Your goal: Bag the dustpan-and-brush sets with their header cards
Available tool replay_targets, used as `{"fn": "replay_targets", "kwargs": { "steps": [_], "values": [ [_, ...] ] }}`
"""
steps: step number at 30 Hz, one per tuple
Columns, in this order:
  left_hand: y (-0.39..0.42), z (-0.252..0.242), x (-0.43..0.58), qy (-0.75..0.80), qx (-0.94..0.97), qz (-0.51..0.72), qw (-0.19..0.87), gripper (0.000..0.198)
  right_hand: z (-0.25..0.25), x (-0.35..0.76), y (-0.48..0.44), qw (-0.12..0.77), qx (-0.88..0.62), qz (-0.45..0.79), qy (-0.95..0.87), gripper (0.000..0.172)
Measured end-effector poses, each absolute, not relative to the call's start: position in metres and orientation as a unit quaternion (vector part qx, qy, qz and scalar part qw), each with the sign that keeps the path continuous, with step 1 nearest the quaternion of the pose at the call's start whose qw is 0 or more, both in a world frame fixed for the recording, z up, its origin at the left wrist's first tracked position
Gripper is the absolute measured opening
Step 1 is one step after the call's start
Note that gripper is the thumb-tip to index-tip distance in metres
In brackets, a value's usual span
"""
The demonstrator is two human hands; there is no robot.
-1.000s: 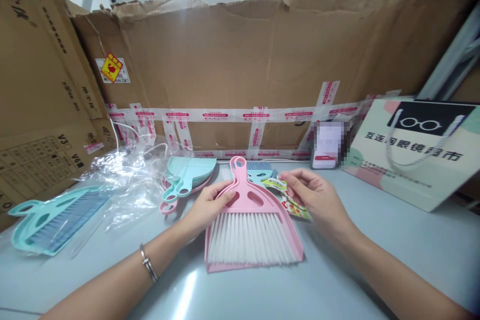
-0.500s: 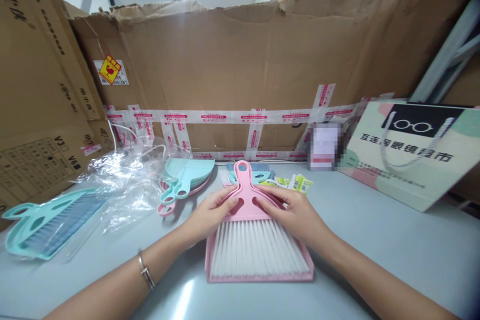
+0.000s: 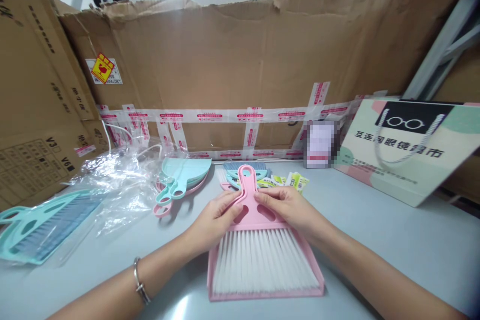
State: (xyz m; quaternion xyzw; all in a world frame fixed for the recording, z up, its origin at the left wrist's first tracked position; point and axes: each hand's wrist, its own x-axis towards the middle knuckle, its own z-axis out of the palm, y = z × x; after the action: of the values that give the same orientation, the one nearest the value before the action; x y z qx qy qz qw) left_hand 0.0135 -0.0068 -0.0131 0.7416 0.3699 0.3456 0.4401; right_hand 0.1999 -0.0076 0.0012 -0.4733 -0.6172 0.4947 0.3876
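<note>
The pink brush (image 3: 264,262) lies in the pink dustpan (image 3: 319,286), between the two hands. The left hand (image 3: 214,217) grips the pair at one side, with thumb on top; the right hand (image 3: 291,206) pinches the opposite side. Just beyond the right hand, green labels (image 3: 299,181) rest on the tabletop (image 3: 378,230). Farther out, left of the left hand, are turquoise dustpans (image 3: 193,170) and clear plastic (image 3: 127,210).

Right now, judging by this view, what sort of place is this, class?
Most likely a storeroom or warehouse workspace: a large taped cardboard carton stands behind the tabletop, a grey metal post rises at the right, and clear plastic wrapping lies at the left.
</note>
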Motion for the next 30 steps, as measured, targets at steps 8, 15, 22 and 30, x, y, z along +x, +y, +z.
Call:
{"fn": "replay_targets", "kwargs": {
  "steps": [8, 15, 22, 30],
  "values": [
    [-0.009, -0.012, 0.015, 0.379, 0.739, 0.352, 0.432, 0.034, 0.0, 0.197, -0.008, 0.405, -0.49, 0.523, -0.568, 0.028],
    [-0.007, -0.013, 0.016, 0.392, 0.712, 0.36, 0.458, 0.038, -0.003, 0.201, -0.004, 0.399, -0.477, 0.52, -0.585, 0.031],
    [-0.005, -0.01, 0.015, 0.457, 0.593, 0.438, 0.497, 0.043, 0.0, 0.198, -0.017, 0.481, -0.517, 0.147, -0.693, 0.018],
    [-0.016, -0.01, 0.017, 0.4, 0.641, 0.471, 0.455, 0.035, -0.007, 0.183, -0.032, 0.369, -0.508, 0.028, -0.778, 0.02]
  ]
}}
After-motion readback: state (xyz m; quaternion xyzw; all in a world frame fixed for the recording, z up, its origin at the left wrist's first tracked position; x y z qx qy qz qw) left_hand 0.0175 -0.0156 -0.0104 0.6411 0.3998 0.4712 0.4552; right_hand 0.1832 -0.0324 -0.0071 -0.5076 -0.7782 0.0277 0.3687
